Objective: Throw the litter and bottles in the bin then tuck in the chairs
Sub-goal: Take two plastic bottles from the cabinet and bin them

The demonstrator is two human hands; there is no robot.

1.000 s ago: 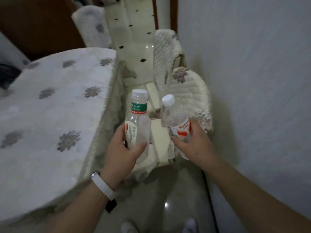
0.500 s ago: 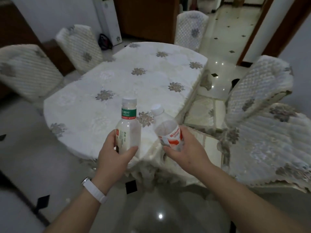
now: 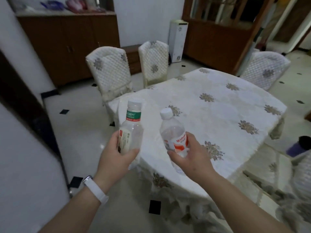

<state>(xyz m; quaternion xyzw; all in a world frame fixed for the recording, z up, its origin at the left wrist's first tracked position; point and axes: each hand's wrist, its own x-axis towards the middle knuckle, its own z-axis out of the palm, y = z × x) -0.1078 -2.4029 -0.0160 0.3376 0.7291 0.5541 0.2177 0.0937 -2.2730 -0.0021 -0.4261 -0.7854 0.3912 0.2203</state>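
Note:
My left hand grips a clear plastic bottle with a green neck band and a cream label, held upright in front of me. My right hand grips a second clear bottle with a white cap and a red-and-white label, tilted slightly left. Both bottles look empty and hang over the near left edge of the table. Two quilted white chairs stand pulled back beyond the table's far left. A third chair stands at the far right.
The table wears a white cloth with grey flower motifs. A small purple container with a dark opening sits at the right edge. Brown cabinets line the back wall. A white wall corner with dark trim stands close on my left.
My view has swung left from the wall-side chair to the table and the far chairs. Both hands keep their bottles in the same grip.

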